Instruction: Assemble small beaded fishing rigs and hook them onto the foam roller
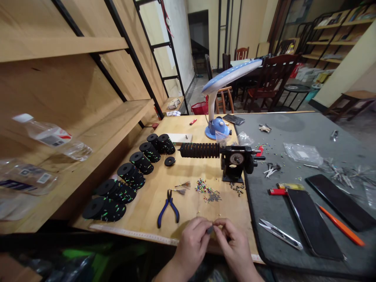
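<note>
Near the table's front edge, my left hand (194, 239) pinches a small dark grey piece (209, 230) whose kind I cannot make out. My right hand (233, 239) is closed beside it, thumb and forefinger together at the piece; what they hold is hidden. Just beyond lie a pile of colourful beads (201, 185) and a heap of small grey metal bits (214, 196). Blue-handled pliers (168, 207) rest to the left, below two bristly tufts (179, 191). Farther back stands a black hand-cranked winder (235, 162) with a row of black foam discs (200, 150) on its shaft.
Several black foam spools (104, 208) line the left side. A blue lamp (217, 127) stands at the back. On the grey mat (276, 129) to the right lie thread snips (280, 234), phones (314, 223), an orange knife (340, 225) and a plastic bag (303, 153).
</note>
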`<state>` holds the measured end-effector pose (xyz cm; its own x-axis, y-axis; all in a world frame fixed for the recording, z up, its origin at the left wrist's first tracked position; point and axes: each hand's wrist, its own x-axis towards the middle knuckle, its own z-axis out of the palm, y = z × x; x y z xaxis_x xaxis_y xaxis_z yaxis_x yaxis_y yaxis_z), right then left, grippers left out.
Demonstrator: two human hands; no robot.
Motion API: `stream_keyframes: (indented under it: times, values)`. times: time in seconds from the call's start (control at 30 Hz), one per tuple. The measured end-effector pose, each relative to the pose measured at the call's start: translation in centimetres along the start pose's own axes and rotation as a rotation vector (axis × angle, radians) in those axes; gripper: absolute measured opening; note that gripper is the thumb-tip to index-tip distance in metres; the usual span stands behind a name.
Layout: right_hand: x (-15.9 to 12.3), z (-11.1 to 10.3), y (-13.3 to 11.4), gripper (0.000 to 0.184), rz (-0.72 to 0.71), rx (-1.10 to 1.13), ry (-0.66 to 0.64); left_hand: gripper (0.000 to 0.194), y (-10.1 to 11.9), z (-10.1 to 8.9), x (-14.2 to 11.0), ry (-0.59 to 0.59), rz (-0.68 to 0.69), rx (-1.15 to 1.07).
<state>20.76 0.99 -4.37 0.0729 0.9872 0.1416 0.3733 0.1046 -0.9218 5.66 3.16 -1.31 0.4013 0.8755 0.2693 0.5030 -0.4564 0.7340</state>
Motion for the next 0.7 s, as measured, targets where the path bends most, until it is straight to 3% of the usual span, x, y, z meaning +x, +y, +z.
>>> stream_keyframes:
  times: [0.3, 0.7]
  values:
    - [0.7, 0.0, -0.8, 0.02, 0.146, 0.215, -0.024, 0.028, 0.0, 0.4, 0.1, 0.002, 0.041, 0.024]
    - [1.5, 0.4, -0.9, 0.032, 0.525, 0.732, 0.015, 0.017, 1.0, 0.4, 0.7, -0.043, -0.302, -0.217]
